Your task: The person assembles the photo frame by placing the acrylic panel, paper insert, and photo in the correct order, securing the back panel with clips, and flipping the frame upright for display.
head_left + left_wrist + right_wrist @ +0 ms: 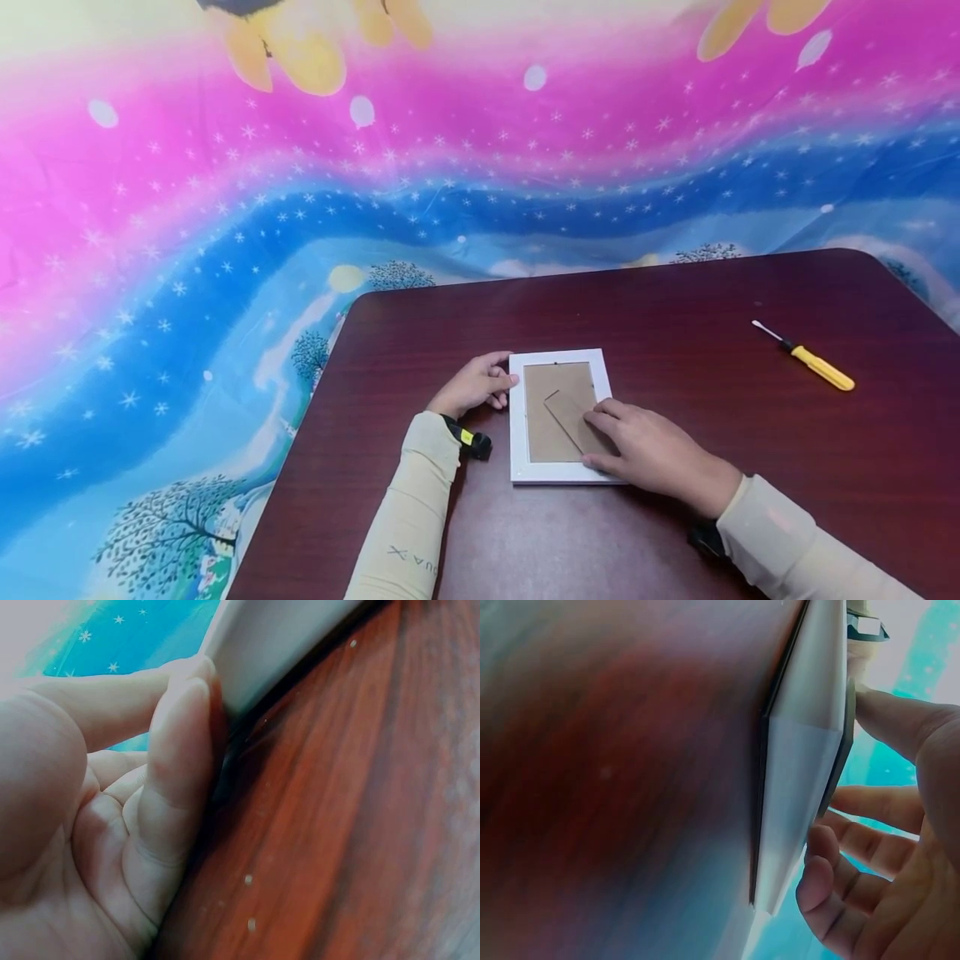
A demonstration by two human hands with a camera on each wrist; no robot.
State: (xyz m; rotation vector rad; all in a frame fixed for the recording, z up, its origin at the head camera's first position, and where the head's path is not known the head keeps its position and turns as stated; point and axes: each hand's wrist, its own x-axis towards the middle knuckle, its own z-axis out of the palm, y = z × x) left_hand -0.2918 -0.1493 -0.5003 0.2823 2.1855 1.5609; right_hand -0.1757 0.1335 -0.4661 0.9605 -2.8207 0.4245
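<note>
– Right hand (656, 450), what's it doing?

– Gripping. Thumb and fingers are pinching a thin brown panel (570, 418) by its edges.

– Where's the panel sitting?

– Lying at a slant over the brown backing (542, 442) of the white frame (519, 433), with the hand covering its right end. Right wrist view is showing the panel's dark edge just above the frame's side. Can't tell if it's hinging on the backing or lying loose.

– Left hand (474, 386)?

– Holding the frame's left border near the upper corner, thumb and a finger pressing together at the edge, the others curling beside it.

– And the frame?

– Resting on the dark red table (420, 333) between both hands, backing facing up. Small dark marks are showing along the backing's edges.

– Other hardware?

– Screwdriver (821, 367) is lying to the right, well apart from the frame. Yellow handle is angling toward the person, metal tip pointing away.

– Background?

– Pink and blue snowflake cloth (450, 142) is hanging behind the table. Black strap (474, 446) is circling the left wrist.
</note>
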